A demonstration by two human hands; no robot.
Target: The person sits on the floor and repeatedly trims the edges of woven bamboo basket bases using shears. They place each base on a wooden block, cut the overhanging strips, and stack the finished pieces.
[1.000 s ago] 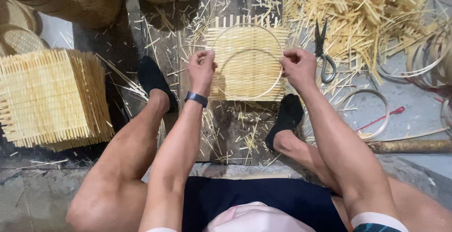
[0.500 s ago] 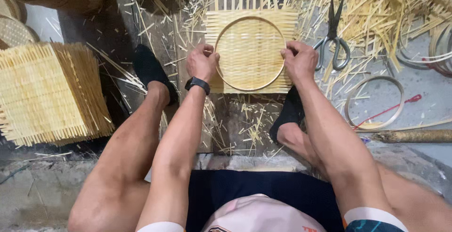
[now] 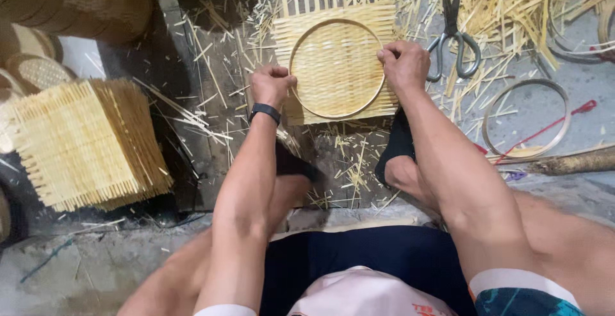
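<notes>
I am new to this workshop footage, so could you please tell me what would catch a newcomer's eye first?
At top centre, the left hand and right hand press a round hoop onto a square woven bamboo mat. A tall stack of similar mats sits at the left. Scissors lie to the right among pale bamboo offcuts.

No pkgs, labels, signs or screens were in view. Nearest candidate: a black band w/ a small dark face [image 3: 264, 111] sat on the wrist just behind the left hand [image 3: 272, 85], but too small to tell if it was a screen; it showed dark, nothing lit.
</notes>
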